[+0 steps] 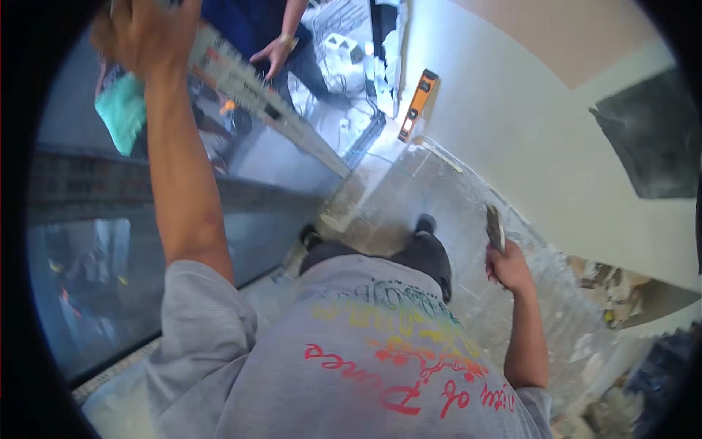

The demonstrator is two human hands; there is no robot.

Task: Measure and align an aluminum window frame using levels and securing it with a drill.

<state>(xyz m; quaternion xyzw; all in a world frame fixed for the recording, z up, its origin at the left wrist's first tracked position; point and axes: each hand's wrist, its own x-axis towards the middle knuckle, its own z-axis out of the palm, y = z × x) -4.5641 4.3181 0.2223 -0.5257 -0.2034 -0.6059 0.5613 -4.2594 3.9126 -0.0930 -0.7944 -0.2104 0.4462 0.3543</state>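
My left hand [150, 40] is raised high at the upper left, its fingers curled beside the top of a long frame profile [267, 110]. The profile is covered in white printed film and slants down to the floor. What these fingers hold is hidden by the hand and the picture's edge. Lower right, my right hand [508, 265] is closed around a grey metal hand tool [495, 227], held upright above the floor. Its exact kind is too blurred to tell.
Beyond the profile a co-worker's hand [276, 55] reaches near it. An orange spirit level [418, 106] leans on the pale wall [504, 95]. A dark glass pane [124, 256] stands at left. Rubble and torn cardboard [607, 289] lie at right; a concrete block [344, 47] is behind.
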